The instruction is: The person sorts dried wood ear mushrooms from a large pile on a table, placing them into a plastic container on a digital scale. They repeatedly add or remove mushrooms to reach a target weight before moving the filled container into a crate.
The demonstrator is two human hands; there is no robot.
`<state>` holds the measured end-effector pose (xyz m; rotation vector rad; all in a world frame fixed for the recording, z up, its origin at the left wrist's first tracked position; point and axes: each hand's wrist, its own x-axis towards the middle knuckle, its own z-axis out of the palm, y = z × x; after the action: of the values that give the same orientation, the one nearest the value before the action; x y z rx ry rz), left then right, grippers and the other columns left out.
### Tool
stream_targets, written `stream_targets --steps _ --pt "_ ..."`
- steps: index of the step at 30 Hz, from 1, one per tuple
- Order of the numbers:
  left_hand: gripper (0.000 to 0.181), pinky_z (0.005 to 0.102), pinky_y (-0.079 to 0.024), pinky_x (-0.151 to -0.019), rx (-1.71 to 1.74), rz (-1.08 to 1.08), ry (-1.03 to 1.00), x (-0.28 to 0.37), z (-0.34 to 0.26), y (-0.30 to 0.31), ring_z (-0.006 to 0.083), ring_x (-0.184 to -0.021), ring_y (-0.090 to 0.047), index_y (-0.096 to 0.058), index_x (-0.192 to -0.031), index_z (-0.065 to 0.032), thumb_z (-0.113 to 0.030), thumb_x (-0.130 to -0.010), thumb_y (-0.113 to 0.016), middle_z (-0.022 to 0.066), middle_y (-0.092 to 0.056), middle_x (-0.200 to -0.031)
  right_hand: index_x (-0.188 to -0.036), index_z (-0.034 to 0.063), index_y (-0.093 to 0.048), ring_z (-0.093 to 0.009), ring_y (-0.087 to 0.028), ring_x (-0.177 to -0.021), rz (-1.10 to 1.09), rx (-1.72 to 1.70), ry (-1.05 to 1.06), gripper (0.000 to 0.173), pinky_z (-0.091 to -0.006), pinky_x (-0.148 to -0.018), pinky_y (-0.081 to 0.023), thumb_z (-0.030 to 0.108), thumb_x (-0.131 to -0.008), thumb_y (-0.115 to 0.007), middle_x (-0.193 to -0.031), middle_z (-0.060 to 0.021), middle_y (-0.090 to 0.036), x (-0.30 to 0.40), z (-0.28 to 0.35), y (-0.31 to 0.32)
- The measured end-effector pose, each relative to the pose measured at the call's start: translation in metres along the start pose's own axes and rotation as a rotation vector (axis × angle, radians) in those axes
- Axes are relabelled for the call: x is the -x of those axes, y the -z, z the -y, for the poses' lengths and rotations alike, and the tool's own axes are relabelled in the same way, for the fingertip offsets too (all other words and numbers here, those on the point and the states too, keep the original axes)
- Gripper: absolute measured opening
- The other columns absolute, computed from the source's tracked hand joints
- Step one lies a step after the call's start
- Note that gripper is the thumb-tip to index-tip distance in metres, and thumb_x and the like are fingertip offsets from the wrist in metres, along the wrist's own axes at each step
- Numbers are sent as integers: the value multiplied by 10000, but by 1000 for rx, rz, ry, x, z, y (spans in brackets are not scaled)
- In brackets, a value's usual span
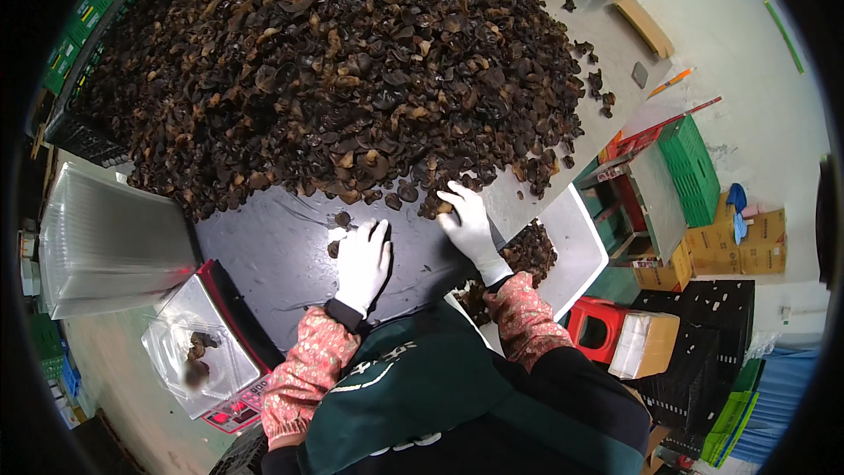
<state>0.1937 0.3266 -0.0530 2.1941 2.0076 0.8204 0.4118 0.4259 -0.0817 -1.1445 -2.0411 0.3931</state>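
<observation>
A large heap of dark brown wood ear mushrooms (356, 66) covers the far part of the metal table (521, 201). My left hand (364, 264), in a white glove, rests palm down on a dark sheet (264, 257) beside two small loose pieces (342, 218); it holds nothing that I can see. At the heap's near edge, my right hand (467, 221), also gloved in white, reaches its fingertips to a few mushroom pieces (432, 204); whether it grips one is unclear. Below my right wrist, a white tub (580, 257) contains more mushrooms (531, 251).
Stacked clear plastic trays (119, 237) stand at the left. Near them a red scale (224, 336) bears a clear container (175, 359) with some mushroom pieces. At the right are a red stool (593, 330), a green crate (689, 171), cardboard boxes (758, 244) and black crates (699, 336).
</observation>
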Motion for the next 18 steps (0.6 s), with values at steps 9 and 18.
stream_targets --steps 9,18 --pt "330 428 -431 -850 -198 113 15 -9 7 -17 289 -941 -580 -630 -1147 -71 -107 -819 -652 105 -598 -1054 -1063 122 -676 -256 -608 -985 -80 100 -65 273 -391 -921 -425 123 -792 -705 -1007 -57 -660 -2 1 5" --pt "190 404 -494 -715 96 104 22 -11 -8 -19 294 -832 -604 -630 -1084 -81 -124 -904 -583 123 -575 -908 -1150 120 -660 -257 -587 -1078 96 175 -59 351 -387 -919 -450 157 -802 -678 -1157 -95 -645 16 29 -4"
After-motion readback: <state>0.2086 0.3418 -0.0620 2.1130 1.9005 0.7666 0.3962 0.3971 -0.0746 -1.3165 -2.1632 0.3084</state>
